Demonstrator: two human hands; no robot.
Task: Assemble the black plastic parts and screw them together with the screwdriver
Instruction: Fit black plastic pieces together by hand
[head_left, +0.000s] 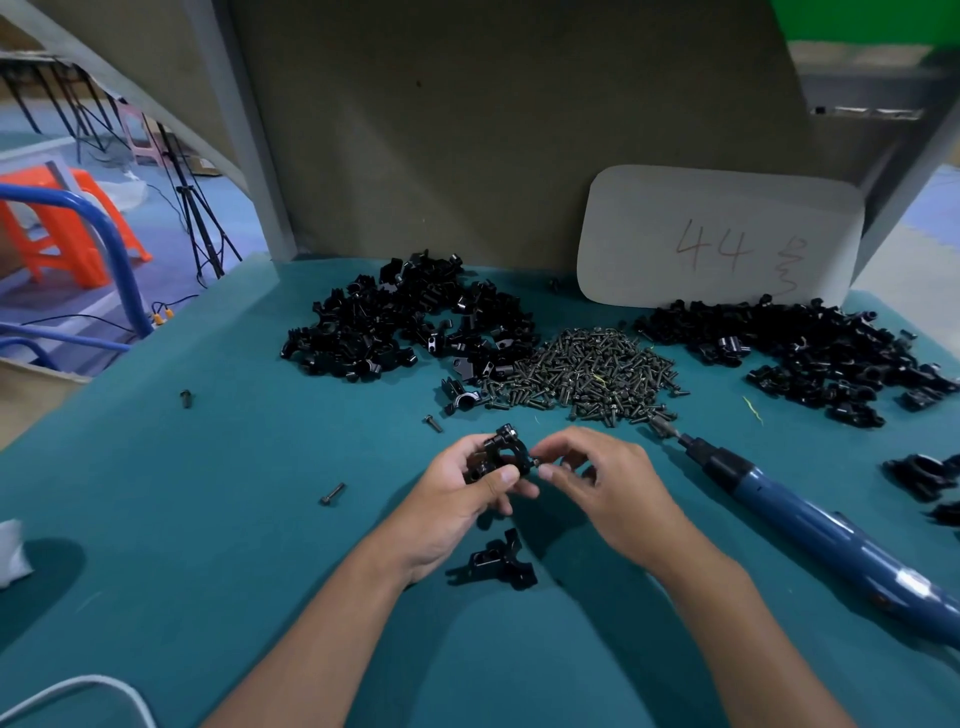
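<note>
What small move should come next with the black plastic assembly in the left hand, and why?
Probably seat the small dark screw into the side hole of the black plastic clamp assembly. The left hand grips the assembly off the teal mat, the right hand pinches the screw at its edge, and the blue electric screwdriver lies untouched to the right.

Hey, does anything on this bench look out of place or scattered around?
Yes. Three loose screws lie away from the screw pile: one far left, one near the pile's left edge, one left of the left hand. A black part also sits alone between the forearms.
</note>
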